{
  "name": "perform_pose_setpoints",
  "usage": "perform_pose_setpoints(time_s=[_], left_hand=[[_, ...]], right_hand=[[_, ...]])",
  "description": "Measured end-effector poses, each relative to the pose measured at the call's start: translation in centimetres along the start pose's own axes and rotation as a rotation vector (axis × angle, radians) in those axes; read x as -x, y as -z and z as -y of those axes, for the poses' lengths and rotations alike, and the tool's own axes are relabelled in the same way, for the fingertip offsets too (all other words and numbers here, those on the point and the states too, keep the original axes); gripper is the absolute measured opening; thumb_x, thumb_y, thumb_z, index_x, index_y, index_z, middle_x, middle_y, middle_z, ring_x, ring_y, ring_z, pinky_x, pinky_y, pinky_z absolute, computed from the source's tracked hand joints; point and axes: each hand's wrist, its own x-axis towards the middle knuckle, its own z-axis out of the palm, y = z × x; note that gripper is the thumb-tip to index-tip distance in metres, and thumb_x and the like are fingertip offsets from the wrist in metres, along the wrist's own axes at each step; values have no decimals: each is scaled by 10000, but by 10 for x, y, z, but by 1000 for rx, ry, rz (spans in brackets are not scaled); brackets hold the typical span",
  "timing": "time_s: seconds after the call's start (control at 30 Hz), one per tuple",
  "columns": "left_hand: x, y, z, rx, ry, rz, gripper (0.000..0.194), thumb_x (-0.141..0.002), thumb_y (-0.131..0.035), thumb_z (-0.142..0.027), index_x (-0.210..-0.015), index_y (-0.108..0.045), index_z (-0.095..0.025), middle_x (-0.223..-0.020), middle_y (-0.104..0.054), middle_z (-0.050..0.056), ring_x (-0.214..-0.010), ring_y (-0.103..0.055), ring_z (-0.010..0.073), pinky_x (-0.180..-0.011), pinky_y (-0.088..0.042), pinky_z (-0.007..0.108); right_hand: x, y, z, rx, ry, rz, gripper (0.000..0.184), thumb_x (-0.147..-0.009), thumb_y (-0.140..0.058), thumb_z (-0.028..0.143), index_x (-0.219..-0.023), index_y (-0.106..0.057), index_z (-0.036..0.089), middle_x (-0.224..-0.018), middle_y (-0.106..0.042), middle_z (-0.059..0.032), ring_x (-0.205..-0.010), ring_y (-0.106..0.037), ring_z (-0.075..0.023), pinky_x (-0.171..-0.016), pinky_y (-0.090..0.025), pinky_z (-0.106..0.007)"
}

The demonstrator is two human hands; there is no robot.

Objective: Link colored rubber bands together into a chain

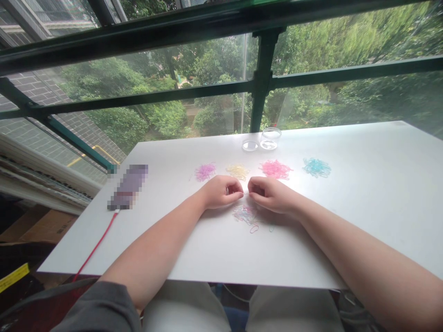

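Both left hand [217, 192] and right hand [276, 196] clamp fingers on a thin pale strand [246, 193] mid-frame, above multicoloured translucent loops [245, 214]; light, even tension seems best.

The left hand [223, 192] and right hand [272, 194] pinch a faint pale strand [246, 193] just beyond a mixed pile of loops [245, 214] on the white table [214, 256]; farther back, a purple pile [205, 172], yellow pile [237, 171], pink pile [276, 169] and teal pile [316, 167] form a row.
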Motion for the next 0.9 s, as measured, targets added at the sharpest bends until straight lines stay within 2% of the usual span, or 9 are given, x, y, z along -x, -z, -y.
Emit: perform_pose_setpoints(time_s=[0.53, 0.9], left_hand=[[0, 0, 0, -24, 30, 28, 150, -765, -549, -283, -768, -631, -158, -685, -615, 1, -599, -506, 89, -569, -393, 199], [-1, 0, -1, -25, -4, 19, 142, -785, -520, -267, -758, -598, -152, -690, -588, 0, -610, -489, 89, -571, -384, 200]], right_hand=[[-1, 0, 0, 21, 5, 2, 26, -739, -474, 171, -720, -464, 185, -604, -470, 36, -538, -396, -86, -511, -304, -213], [-1, 0, 0, 18, 0, 4, 30, -742, -478, 178, -717, -463, 186, -603, -471, 36, -538, -398, -87, -513, -304, -216]])
